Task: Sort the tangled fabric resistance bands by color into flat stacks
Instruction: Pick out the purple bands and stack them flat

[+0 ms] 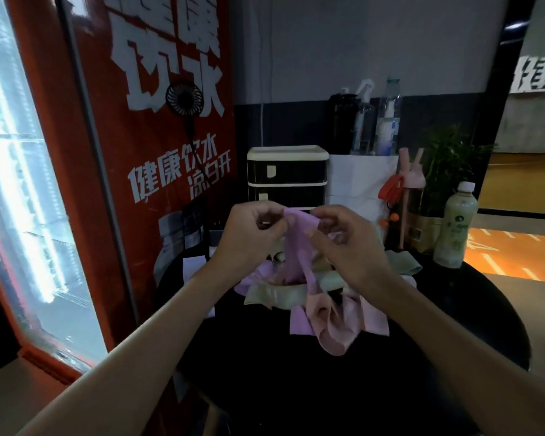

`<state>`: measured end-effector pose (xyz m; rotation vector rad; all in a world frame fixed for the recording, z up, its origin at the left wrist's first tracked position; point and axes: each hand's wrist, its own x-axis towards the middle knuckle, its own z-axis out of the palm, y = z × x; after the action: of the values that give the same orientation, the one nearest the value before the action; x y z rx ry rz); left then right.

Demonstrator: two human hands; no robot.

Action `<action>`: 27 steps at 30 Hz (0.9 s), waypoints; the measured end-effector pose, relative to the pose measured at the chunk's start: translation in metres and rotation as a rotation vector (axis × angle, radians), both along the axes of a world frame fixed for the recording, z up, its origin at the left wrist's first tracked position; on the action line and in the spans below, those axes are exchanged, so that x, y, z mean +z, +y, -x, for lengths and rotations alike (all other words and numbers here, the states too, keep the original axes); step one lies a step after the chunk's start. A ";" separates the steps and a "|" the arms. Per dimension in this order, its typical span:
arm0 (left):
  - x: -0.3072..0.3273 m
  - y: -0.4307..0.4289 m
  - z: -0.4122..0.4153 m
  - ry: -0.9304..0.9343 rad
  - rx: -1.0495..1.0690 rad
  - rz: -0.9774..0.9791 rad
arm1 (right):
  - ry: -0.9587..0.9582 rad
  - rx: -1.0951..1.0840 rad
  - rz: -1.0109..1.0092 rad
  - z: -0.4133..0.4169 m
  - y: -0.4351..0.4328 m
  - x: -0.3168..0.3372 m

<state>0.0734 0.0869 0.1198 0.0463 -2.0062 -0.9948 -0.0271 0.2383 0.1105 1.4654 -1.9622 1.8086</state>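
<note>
On my round black table (296, 388), the tangled heap of lilac, pink and sage fabric bands (334, 319) lies at six o'clock below my hands. Left hand (252, 237) and right hand (353, 250) both pinch the top of one lilac fabric band (296, 247), which hangs twelve-to-six into the heap.

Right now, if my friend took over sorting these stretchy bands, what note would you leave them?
The left hand pinches the top edge of a purple band, lifted above the pile.
The right hand pinches the same edge beside it.
Pile: green band, pink band and more purple tangled on the black table; the held band's lower end hangs into it.
Done: no flat stack shows.
To do: free the purple band, lay it flat, then sort the rest by color.
</note>
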 end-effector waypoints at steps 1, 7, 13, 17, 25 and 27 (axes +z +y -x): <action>0.008 -0.001 0.003 0.000 -0.003 0.003 | 0.024 -0.018 0.004 0.002 -0.002 0.008; 0.036 0.006 0.013 0.117 0.027 -0.010 | -0.046 -0.071 0.085 0.011 -0.003 0.046; 0.038 0.019 0.019 0.071 -0.063 0.029 | -0.183 -0.009 0.143 0.011 -0.002 0.057; 0.042 0.022 0.022 0.089 -0.128 -0.112 | -0.173 0.098 0.107 0.007 0.000 0.058; 0.048 0.026 0.022 0.111 -0.258 -0.484 | -0.113 0.104 0.062 0.009 -0.005 0.062; 0.051 0.027 0.022 0.102 -0.271 -0.525 | -0.088 0.104 0.061 0.009 -0.005 0.063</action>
<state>0.0515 0.1139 0.1711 0.0076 -1.6386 -1.6441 -0.0365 0.2330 0.1739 1.5206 -1.8835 1.9903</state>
